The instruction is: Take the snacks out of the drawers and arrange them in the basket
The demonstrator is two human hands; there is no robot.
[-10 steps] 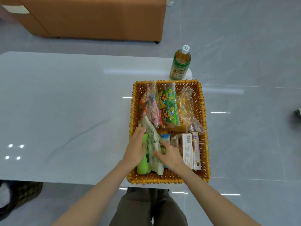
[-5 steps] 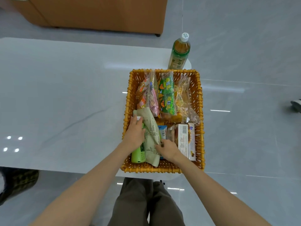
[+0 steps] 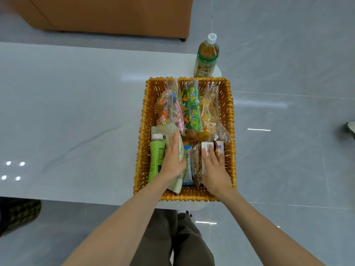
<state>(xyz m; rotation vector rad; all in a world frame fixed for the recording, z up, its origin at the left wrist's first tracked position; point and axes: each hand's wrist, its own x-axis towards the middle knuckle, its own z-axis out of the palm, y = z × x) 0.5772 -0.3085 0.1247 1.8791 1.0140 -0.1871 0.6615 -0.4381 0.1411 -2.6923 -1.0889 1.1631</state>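
Note:
A woven orange basket (image 3: 231, 116) sits at the right end of the white table. Its far half holds several upright snack bags, among them a green packet (image 3: 193, 110). In the near half lie a green bottle (image 3: 156, 160), a pale green pouch (image 3: 177, 186), a blue-white packet (image 3: 187, 169) and a brown-white box (image 3: 208, 147). My left hand (image 3: 172, 160) lies flat on the pale green pouch with straight fingers. My right hand (image 3: 214, 168) rests flat on the box, fingers straight.
A tea bottle (image 3: 206, 58) with a white cap stands just behind the basket at the table's far right corner. An orange-brown cabinet (image 3: 115, 14) stands on the floor beyond the table. A dark patterned object (image 3: 17, 215) lies on the floor at the left.
My left hand moved off the green bottle onto the pale green pouch. My right hand shifted right from the pouch's edge onto the brown-white box. The view tilted slightly.

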